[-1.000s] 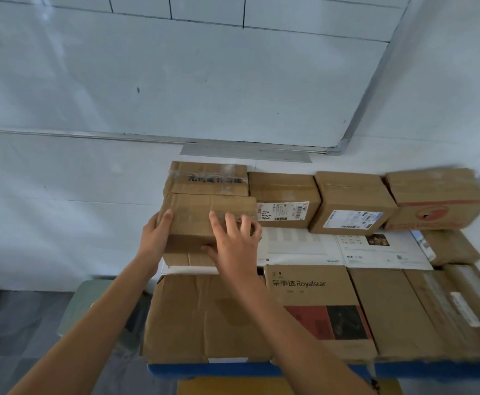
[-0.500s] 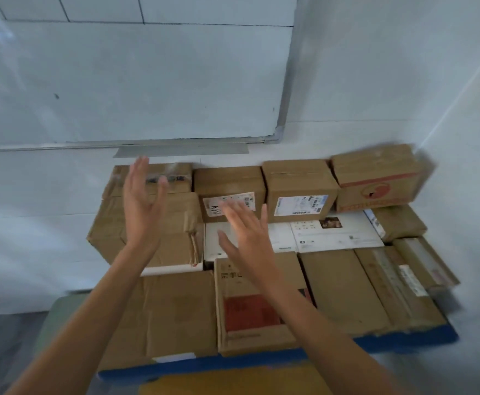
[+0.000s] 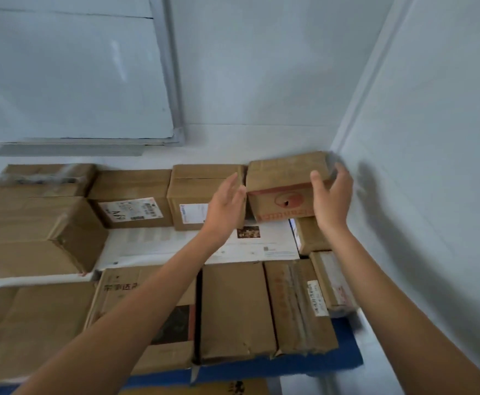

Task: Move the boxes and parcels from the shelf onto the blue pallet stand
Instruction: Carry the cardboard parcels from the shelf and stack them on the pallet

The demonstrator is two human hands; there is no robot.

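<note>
Many brown cardboard boxes lie packed on the blue pallet stand [image 3: 290, 367] against the white wall. At the back right corner stands a box with a red print [image 3: 278, 192], tilted slightly. My right hand [image 3: 331, 195] curls round its right end, thumb on the front face. My left hand [image 3: 227, 199] has straight fingers flat at the box's left side, between it and a labelled box [image 3: 193, 195]. The box I set down earlier [image 3: 33, 235] rests at the left on top of others.
A whiteboard [image 3: 70, 72] hangs on the wall above the back row. The side wall [image 3: 432, 195] closes in on the right, close to the red-print box. White flat parcels [image 3: 264, 243] lie mid-stack. A yellow-brown box [image 3: 204, 390] shows below the pallet's front edge.
Both hands let go of the brown box at the left and moved right to the red-print box. My view swung right toward the corner.
</note>
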